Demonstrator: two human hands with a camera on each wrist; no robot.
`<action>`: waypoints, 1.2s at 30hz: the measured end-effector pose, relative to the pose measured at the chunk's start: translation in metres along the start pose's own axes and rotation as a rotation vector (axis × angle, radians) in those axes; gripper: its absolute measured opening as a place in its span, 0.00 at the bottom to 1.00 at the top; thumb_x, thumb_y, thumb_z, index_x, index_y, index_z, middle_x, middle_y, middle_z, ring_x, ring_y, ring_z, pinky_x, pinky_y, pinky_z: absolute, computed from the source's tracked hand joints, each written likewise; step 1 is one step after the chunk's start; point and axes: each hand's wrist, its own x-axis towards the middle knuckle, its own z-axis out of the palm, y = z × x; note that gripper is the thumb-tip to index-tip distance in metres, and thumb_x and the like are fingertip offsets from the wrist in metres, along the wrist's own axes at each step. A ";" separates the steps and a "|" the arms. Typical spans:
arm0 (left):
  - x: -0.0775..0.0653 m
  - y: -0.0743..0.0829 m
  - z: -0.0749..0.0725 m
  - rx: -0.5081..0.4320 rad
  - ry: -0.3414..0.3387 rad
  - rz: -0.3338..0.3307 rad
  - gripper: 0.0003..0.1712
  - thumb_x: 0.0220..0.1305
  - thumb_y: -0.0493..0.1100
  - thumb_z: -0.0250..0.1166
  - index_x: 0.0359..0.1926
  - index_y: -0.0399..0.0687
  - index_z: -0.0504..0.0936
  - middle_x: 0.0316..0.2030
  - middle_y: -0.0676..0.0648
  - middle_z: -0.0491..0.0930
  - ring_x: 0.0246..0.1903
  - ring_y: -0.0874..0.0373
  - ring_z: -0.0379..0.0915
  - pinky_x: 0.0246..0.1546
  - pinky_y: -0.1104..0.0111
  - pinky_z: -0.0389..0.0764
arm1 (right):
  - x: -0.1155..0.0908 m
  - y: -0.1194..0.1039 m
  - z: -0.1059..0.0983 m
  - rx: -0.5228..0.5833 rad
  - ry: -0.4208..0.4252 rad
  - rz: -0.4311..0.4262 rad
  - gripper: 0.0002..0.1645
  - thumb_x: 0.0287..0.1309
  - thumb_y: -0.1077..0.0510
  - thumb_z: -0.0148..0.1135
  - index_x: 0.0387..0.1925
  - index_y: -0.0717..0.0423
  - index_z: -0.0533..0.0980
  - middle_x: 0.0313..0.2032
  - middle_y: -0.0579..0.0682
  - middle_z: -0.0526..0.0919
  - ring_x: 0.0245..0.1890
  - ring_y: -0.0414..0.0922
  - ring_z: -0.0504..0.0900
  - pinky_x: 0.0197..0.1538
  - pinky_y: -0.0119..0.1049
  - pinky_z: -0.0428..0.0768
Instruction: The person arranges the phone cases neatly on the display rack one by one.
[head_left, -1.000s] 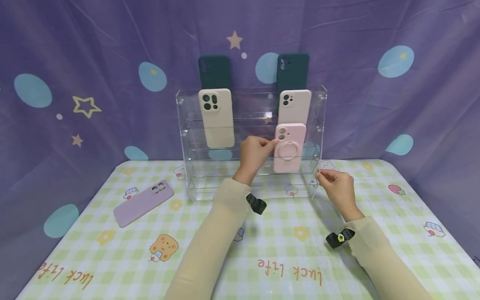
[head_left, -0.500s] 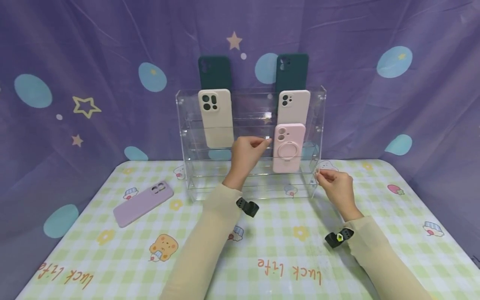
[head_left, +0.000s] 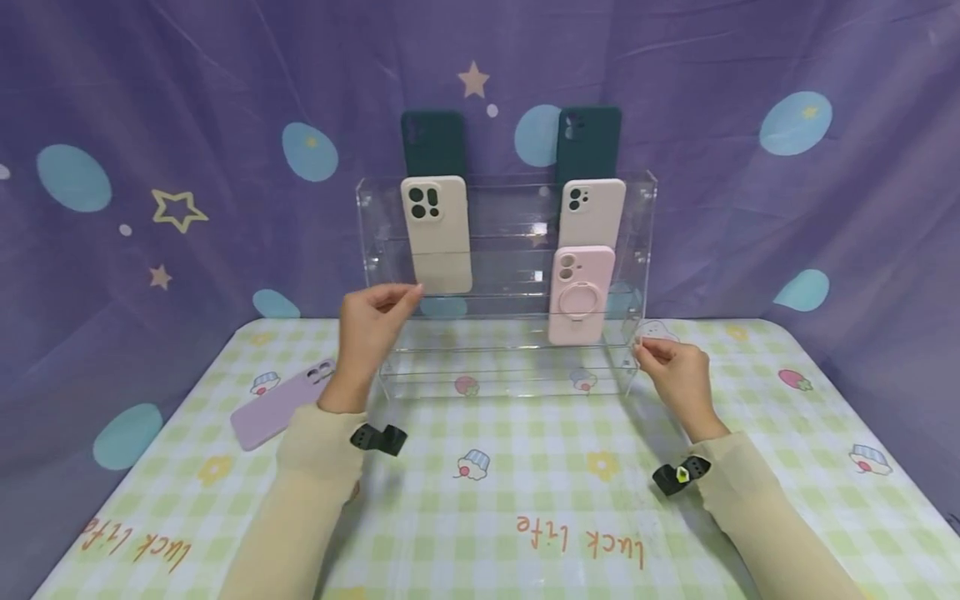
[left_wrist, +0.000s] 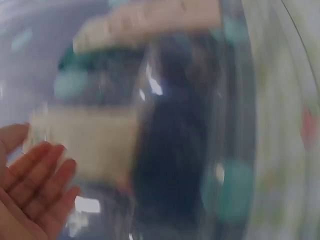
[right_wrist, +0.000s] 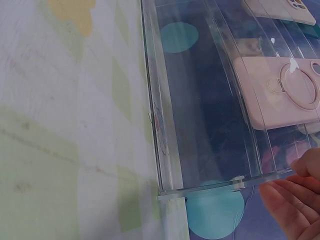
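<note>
A clear acrylic display rack [head_left: 510, 362] stands at the back of the table. My right hand [head_left: 678, 379] pinches the edge of its right side panel between thumb and fingers, as the right wrist view also shows. Leaning in the rack on the right is a pink phone case [head_left: 562, 329] with a ring, in front of a pale phone case [head_left: 596, 221]. My left hand [head_left: 367, 337] is in the air before the rack's left side, below a cream phone case [head_left: 442, 258], and holds nothing. A lilac phone case [head_left: 270, 417] lies flat on the table, partly hidden behind the left wrist.
Two dark green phone cases [head_left: 435, 143] stand in the top row of the rack, one left and one right. The table wears a green-checked cloth [head_left: 540, 467]. A purple curtain [head_left: 225, 83] hangs close behind the rack.
My left hand has let go of the pink phone case and swung left across the rack, now overlapping the lilac case's end. The right hand has kept its place at the side panel.
</note>
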 end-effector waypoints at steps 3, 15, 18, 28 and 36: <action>-0.003 -0.029 -0.038 -0.090 -0.011 0.010 0.13 0.58 0.40 0.68 0.36 0.31 0.85 0.28 0.56 0.86 0.28 0.70 0.79 0.29 0.79 0.78 | 0.000 0.000 0.000 -0.008 -0.003 0.000 0.13 0.57 0.61 0.64 0.40 0.68 0.82 0.36 0.63 0.85 0.27 0.27 0.80 0.29 0.13 0.73; -0.023 -0.140 -0.143 -0.053 -0.221 -0.291 0.23 0.63 0.46 0.64 0.53 0.35 0.78 0.41 0.61 0.83 0.43 0.71 0.77 0.44 0.82 0.73 | 0.000 0.002 -0.003 -0.007 0.009 -0.018 0.12 0.57 0.62 0.64 0.39 0.69 0.82 0.35 0.64 0.85 0.25 0.12 0.69 0.29 0.11 0.71; -0.027 -0.159 -0.155 0.027 -0.304 -0.394 0.29 0.62 0.52 0.63 0.59 0.39 0.74 0.45 0.63 0.81 0.44 0.74 0.73 0.44 0.83 0.70 | 0.000 0.002 -0.002 -0.001 0.007 -0.012 0.12 0.57 0.62 0.64 0.39 0.69 0.82 0.35 0.64 0.85 0.25 0.12 0.70 0.29 0.11 0.71; -0.035 -0.184 -0.168 0.217 -0.483 -0.445 0.38 0.58 0.52 0.68 0.64 0.39 0.67 0.60 0.36 0.70 0.47 0.63 0.70 0.40 0.78 0.71 | 0.000 -0.001 0.000 0.022 0.000 0.007 0.13 0.57 0.63 0.64 0.39 0.70 0.81 0.35 0.65 0.84 0.24 0.12 0.70 0.29 0.12 0.72; -0.035 -0.184 -0.169 0.354 -0.623 -0.375 0.45 0.55 0.52 0.70 0.67 0.35 0.61 0.66 0.31 0.60 0.64 0.38 0.56 0.51 0.75 0.67 | -0.001 -0.001 0.001 0.027 0.001 0.003 0.13 0.57 0.62 0.64 0.40 0.70 0.81 0.36 0.65 0.84 0.25 0.12 0.71 0.30 0.11 0.72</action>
